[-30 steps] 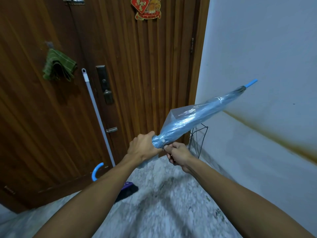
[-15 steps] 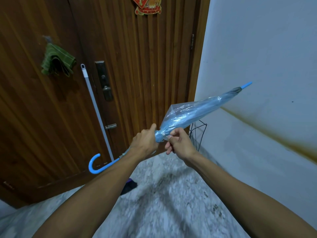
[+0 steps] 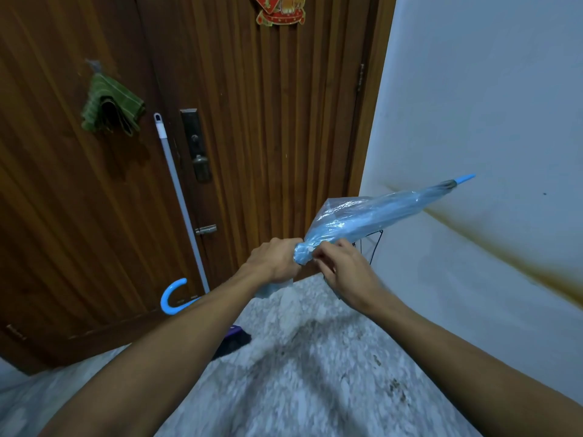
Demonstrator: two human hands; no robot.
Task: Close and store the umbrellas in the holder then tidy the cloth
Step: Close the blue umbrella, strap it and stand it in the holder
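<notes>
Head view. We note the clear blue umbrella (image 3: 372,216) folded and held level above the floor, its tip pointing right and far toward the white wall (image 3: 489,105). The left hand (image 3: 274,260) is curled round the gathered canopy at its near end. The right hand (image 3: 344,268) pinches at the same spot, fingertips (image 3: 318,255) at what looks like a small white snap on the strap. The curved blue handle (image 3: 172,298) shows low and left, under the left forearm.

Step in hand, we judge: fastening the strap of this umbrella, so closing is nearly finished and storing is not yet done. Next move calls for pressing the snap home while the left hand keeps the folds tight, then turning the tip down toward the holder.

Container: a black wire holder (image 3: 375,244) stands in the far corner by the door (image 3: 252,121), mostly hidden behind the hands; we cannot tell what is in it.

A green cloth (image 3: 110,105) hangs bunched on the door, far left, untouched. A dark purple object (image 3: 233,340) lies on the floor; we cannot identify it.
</notes>
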